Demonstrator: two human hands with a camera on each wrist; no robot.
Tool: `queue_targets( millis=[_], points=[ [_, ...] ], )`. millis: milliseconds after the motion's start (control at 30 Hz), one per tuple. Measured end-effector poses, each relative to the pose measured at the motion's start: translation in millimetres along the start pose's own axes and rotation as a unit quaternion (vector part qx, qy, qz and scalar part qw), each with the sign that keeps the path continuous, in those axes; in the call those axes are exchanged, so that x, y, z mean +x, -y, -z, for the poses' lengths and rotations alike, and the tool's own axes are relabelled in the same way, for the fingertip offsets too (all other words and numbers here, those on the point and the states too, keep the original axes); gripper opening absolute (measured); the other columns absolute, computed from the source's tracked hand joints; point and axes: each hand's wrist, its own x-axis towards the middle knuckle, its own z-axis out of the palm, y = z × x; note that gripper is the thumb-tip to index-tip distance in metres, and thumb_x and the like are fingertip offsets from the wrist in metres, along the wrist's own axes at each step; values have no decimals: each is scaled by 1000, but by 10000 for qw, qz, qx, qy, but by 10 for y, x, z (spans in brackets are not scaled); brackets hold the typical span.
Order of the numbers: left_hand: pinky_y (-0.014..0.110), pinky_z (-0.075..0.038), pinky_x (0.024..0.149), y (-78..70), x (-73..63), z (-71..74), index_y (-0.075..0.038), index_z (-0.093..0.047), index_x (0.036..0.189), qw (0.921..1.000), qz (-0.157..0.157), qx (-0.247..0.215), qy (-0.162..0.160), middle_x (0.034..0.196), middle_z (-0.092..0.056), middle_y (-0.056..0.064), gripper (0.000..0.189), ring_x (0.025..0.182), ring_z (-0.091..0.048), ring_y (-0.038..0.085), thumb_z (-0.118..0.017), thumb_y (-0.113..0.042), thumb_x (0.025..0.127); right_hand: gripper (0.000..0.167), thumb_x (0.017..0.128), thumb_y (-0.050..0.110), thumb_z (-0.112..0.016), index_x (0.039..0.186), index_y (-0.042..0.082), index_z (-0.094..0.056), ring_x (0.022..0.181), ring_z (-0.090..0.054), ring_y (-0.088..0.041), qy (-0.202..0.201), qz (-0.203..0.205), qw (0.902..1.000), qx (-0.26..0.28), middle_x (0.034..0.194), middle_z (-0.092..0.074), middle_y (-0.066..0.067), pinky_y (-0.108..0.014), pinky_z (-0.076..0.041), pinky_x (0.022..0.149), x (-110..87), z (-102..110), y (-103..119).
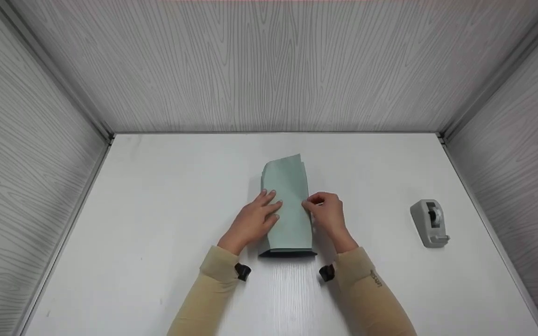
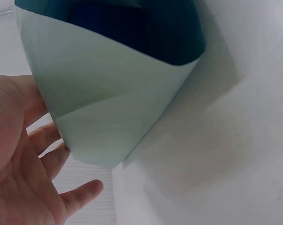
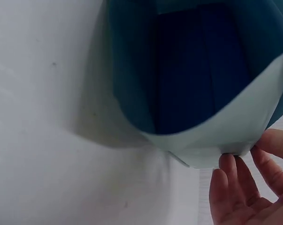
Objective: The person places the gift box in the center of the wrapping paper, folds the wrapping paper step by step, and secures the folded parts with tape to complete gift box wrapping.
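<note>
Sleeves (image 1: 210,289) nearest | left grip (image 1: 250,221) splayed | right grip (image 1: 329,213) pinching paper (image 1: 291,210) — lengthwise away, mouth (image 1: 287,253) sleeveward

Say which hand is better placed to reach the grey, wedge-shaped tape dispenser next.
Probably the right hand: the tape dispenser stands on that side, though the hand must release the edge of the pale green folded paper. The farther left hand lies spread on that paper and could steady it.

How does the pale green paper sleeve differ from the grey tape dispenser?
The pale green paper sleeve is long and larger; the grey tape dispenser is compact and wedge-shaped. The left hand rests on the sleeve and the right hand pinches its edge, while no hand touches the dispenser. Both lie on the white table.
</note>
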Motion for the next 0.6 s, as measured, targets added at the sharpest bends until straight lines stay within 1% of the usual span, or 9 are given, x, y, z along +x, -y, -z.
queue_targets(
  millis=[267,433,600],
  points=[
    [45,-27,113,7,-2,-10,-12,-53,142,9998,-24,-178,-114,157,-33,8,44,146,-22,30,-55,-28,102,11,91,13,-69,94,3,-72,80,-59,-23,82,-256,9995,-194,87,-65,-9,-32,-51,69,12,13,74],
    [44,-26,114,14,-1,-19,-12,-53,142,9995,28,-297,-66,157,-32,7,44,146,-21,29,-55,-29,101,10,91,13,-69,94,4,-72,78,-58,-22,96,-292,9991,-280,86,-65,-9,-31,-50,67,5,17,69],
    [43,-26,114,4,-25,-11,-12,-54,141,9992,87,-385,-58,156,-33,7,44,146,-21,28,-56,-28,101,9,89,12,-71,91,4,-72,76,-59,-22,115,-365,9991,-195,84,-65,-9,-30,-50,64,-8,13,63]
  ],
)
